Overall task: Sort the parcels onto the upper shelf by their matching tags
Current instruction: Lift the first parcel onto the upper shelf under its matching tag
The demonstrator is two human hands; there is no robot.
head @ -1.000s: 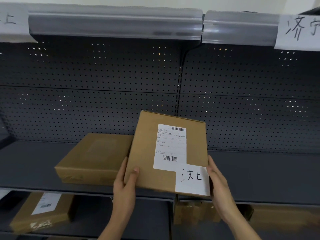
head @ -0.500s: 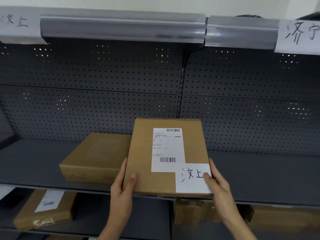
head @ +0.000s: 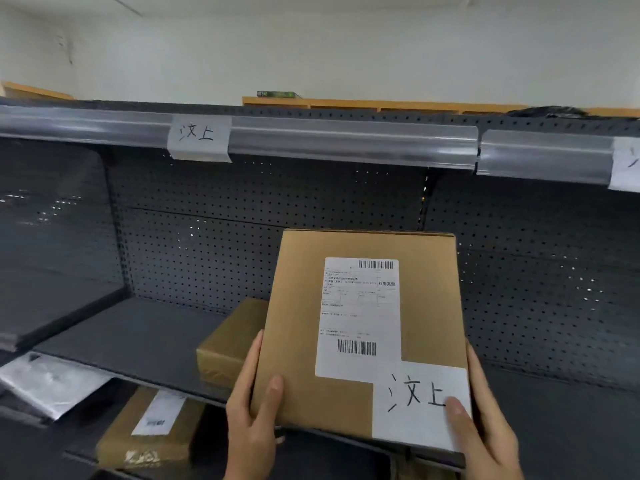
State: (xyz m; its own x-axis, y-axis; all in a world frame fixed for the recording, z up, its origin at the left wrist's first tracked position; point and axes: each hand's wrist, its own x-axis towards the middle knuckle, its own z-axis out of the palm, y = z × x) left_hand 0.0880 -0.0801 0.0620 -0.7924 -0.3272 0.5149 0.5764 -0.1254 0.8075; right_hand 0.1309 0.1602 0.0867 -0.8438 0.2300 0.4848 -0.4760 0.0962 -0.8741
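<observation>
I hold a flat brown cardboard parcel (head: pixel 298 341) upright in front of the dark shelves. It bears a white shipping label and a handwritten paper tag (head: pixel 420 403) reading 汶上 at its lower right. My left hand (head: pixel 254 420) grips its lower left edge and my right hand (head: pixel 481 431) grips the lower right corner, thumb on the tag. A matching 汶上 shelf tag (head: pixel 199 136) hangs on the upper shelf rail (head: pixel 346 143), up and to the left of the parcel. A second shelf tag (head: pixel 627 164) shows at the right edge, its writing cut off.
Another brown parcel (head: pixel 228 344) lies on the middle shelf (head: pixel 138 337) just left of the held one. A labelled parcel (head: pixel 145 431) sits on the lower shelf, with a grey plastic mailer (head: pixel 48 382) at far left. A perforated back panel (head: pixel 242 223) closes the shelves.
The view has swung up and to the left, bringing the 汶上 shelf tag toward the centre. The parcel has risen a little and looms larger, both hands still gripping it.
</observation>
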